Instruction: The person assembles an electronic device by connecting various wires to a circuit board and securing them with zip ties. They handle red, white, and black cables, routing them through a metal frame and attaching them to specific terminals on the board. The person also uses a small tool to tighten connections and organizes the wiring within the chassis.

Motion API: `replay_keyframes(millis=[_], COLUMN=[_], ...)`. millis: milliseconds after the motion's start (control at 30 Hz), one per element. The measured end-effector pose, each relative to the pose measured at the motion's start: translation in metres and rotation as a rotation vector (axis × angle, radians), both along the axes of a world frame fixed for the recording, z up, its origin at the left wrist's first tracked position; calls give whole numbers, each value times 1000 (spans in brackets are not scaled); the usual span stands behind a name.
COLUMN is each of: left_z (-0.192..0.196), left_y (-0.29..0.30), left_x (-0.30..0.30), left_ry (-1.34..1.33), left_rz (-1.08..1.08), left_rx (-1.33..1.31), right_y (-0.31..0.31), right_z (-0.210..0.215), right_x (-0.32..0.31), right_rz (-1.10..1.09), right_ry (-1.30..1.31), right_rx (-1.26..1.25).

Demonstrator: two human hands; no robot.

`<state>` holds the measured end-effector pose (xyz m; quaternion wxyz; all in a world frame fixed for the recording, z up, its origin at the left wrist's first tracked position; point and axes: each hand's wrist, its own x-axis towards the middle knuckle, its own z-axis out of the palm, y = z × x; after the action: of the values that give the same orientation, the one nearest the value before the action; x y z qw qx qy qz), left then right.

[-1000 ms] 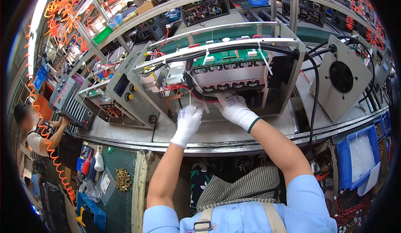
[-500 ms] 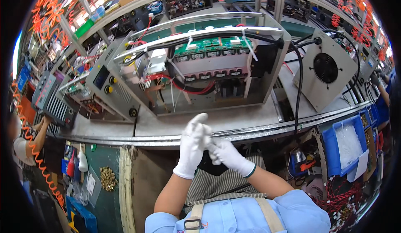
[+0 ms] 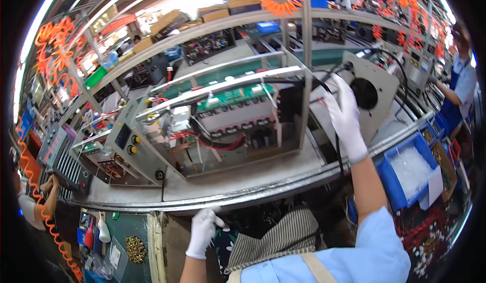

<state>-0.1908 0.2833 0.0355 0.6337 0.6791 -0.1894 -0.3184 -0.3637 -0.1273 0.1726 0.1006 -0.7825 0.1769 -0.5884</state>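
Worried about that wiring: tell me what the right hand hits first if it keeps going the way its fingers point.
Probably the black cable at the fingertips of the right hand; it may already touch it. Beyond lies the grey fan panel. Depth is unclear.

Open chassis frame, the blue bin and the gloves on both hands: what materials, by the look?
Chassis frame: seems bare sheet metal, dull grey with folded edges. Blue bin: likely moulded plastic, uniform glossy colour, thick rim. Gloves on the right hand and left hand: probably white knit fabric, soft matte creases; the weave is too small to confirm.
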Motion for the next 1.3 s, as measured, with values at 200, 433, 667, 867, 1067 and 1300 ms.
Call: replay_keyframes(millis=[200,433,667,867,1067,1300], left_z=[39,28,61,55,106,139], left_y=[-47,-37,-148,-103,-41,71], left_x=[21,-10,-131,-127,-113,-87], left_ry=[-265,-400,94,327,-133,-496], left_rz=[57,-61,-802,-741,-604,-100], left_rx=[-137,36,-41,-203,214,467], right_y=[-45,97,227,159,131,69], right_z=[-6,-143,-109,-25,11,116], right_x=[-20,-133,-140,-141,-56,-13], right_rz=[319,549,550,378,578,863], right_ry=[156,264,955,671,1017,372], right_rx=[638,1279,903,40,-470,12])
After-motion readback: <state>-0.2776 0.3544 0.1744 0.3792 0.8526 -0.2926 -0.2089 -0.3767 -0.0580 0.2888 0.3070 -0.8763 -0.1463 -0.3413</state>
